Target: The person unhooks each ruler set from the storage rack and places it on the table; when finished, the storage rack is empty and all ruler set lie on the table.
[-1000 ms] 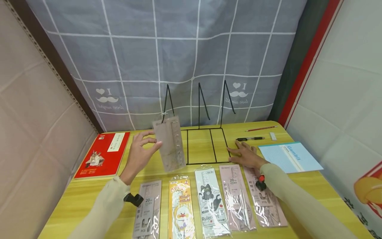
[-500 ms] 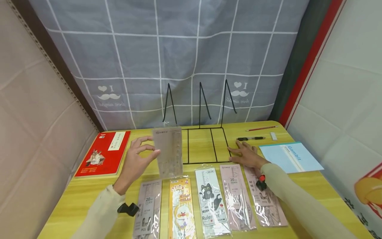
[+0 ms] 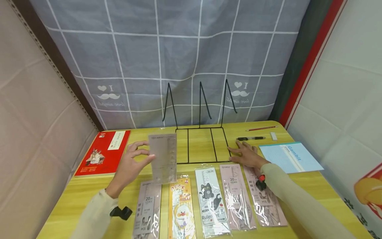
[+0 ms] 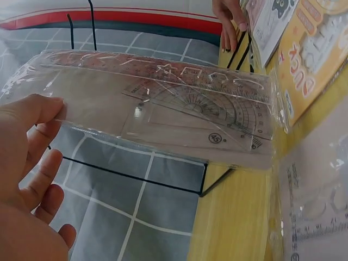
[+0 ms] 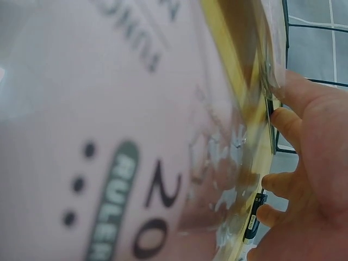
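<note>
Left hand (image 3: 130,165) pinches a clear ruler pack (image 3: 162,158) upright, just left of the wire rack (image 3: 200,146). Right hand (image 3: 246,154) lies flat on the surface (image 3: 310,186) at the rack's right edge, fingers spread.

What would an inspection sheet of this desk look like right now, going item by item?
Surface: yellow wood-grain table.
Job's things: clear ruler set pack held upright; black wire rack beside it.
Clutter: five ruler packs in a row at the front; red notebook; blue booklet; pen; pencil; eraser.
Grippers: left hand pinches the pack's edge; right hand lies flat by the rack's corner.
Cables: nothing seen.
Surroundings: grey checked cloth behind; cardboard panel at the left.
</note>
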